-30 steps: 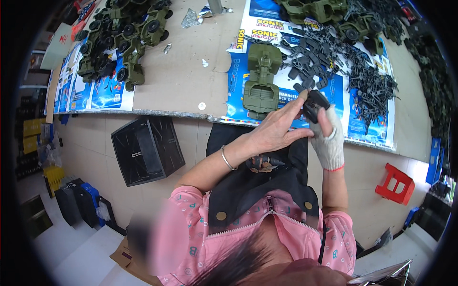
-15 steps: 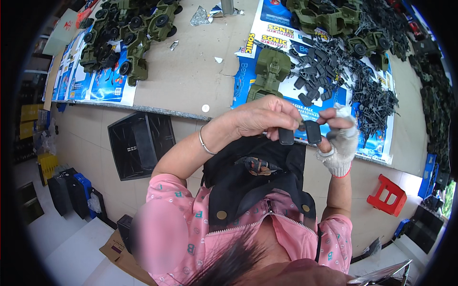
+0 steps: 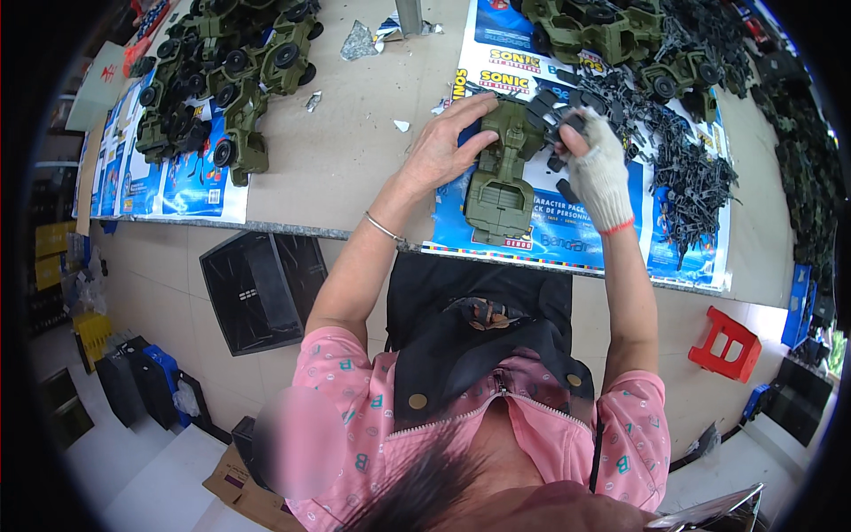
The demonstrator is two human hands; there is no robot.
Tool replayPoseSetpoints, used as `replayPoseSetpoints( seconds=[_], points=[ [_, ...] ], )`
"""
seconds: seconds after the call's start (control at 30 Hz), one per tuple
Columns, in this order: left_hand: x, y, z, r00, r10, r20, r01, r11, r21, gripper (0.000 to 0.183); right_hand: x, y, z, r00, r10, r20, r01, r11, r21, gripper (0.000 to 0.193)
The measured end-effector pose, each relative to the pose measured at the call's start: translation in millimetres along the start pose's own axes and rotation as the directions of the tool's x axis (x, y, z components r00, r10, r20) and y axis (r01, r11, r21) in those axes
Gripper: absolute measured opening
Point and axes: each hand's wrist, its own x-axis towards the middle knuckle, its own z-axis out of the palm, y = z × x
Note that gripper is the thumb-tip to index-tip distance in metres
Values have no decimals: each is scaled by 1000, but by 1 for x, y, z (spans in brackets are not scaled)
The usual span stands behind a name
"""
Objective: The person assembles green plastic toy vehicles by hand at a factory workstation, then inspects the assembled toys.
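Note:
An olive-green plastic toy vehicle body (image 3: 503, 177) lies on the printed sheet in front of me. My bare left hand (image 3: 448, 140) grips its left side, thumb on the near side and fingers reaching toward the far end. To the vehicle's right, my right hand (image 3: 596, 164), in a white knitted glove with bare fingertips, is closed on a small black plastic part (image 3: 567, 135). The glove hides much of that part; whether it touches the vehicle I cannot tell. More small black parts lie around and beyond this hand.
Thin black pieces lie in a heap (image 3: 696, 199) at the right. Green toy vehicles are piled at the far left (image 3: 239, 89) and far right (image 3: 603, 31). A metal post (image 3: 409, 16) stands at the back. Below the table are a black crate (image 3: 253, 288) and a red stool (image 3: 725, 344).
Both hands have moved forward from the table's near edge, where they held two black rectangular parts. The left now grips the vehicle body, which has shifted nearer; the right is beside it.

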Motion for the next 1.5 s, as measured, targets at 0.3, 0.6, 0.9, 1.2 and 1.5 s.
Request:
replayPoseSetpoints(
  seconds=[0.3,0.6,0.9,1.2,1.5],
  points=[
    [-5,-7,6,998,-37,-56,30,993,-117,45,13,-16,18,994,-1,110,55,867,-496,37],
    [-6,-10,6,996,-56,-68,39,972,-233,34,2,-17,33,856,-444,264,442,365,-819,21],
    [-18,-3,17,990,-99,-102,75,974,-213,49,17,-37,15,964,-15,264,179,771,-611,31],
    [-2,14,-21,932,212,295,-298,910,288,79,-20,4,-13,980,-180,84,186,678,-712,25],
    [-30,28,15,986,166,33,-169,961,220,67,25,-21,-115,965,144,-218,-244,199,-949,42]
  ],
)
